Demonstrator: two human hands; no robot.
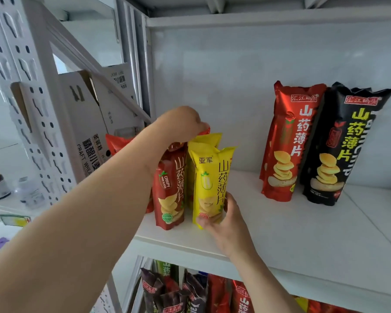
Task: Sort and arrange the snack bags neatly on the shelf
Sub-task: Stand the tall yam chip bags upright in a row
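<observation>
You are squaring the yellow bag point(209, 184): right hand point(224, 224) grips its base, left hand point(183, 124) pinches the red bag point(171, 186) beside it; next, align both.

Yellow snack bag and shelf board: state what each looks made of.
Yellow snack bag: glossy plastic film, probably; it creases and shines, with a crimped top. Shelf board: smooth, matte white panel, painted metal or laminate; the frame leaves that open.
</observation>
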